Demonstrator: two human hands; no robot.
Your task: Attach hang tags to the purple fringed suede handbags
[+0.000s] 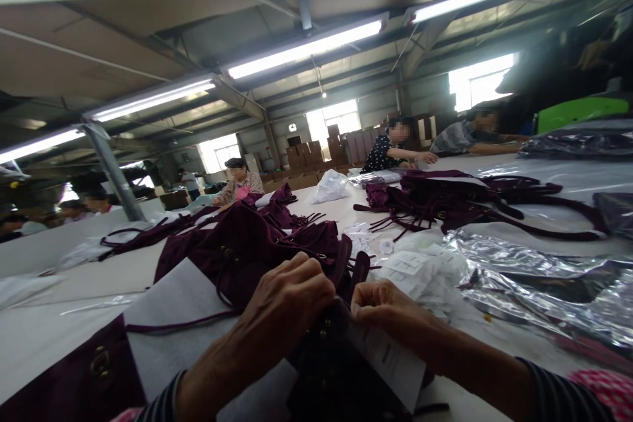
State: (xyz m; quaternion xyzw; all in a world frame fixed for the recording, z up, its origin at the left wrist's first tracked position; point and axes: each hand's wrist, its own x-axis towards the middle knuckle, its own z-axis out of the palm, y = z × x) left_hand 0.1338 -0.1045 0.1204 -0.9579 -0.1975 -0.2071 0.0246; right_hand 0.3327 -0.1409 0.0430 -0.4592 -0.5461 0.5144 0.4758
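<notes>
My left hand [289, 306] is closed on the top of a dark purple bag [329, 369] in front of me. Close beside it, my right hand [383, 306] is pinched at the same bag's upper edge; what lies between those fingertips is hidden. A white printed card [388, 359] hangs just below my right fingers, against the bag. White sheet paper [173, 323] lies to the left, with a thin purple cord [182, 324] across it. Another purple flap with a metal buckle [100, 362] lies at the lower left.
Purple bags with straps lie ahead in a pile [267, 244] and to the right [440, 201]. Clear plastic bags [544, 277] and small white packets [415, 267] cover the right side of the white table [583, 178]. Several people work across the table.
</notes>
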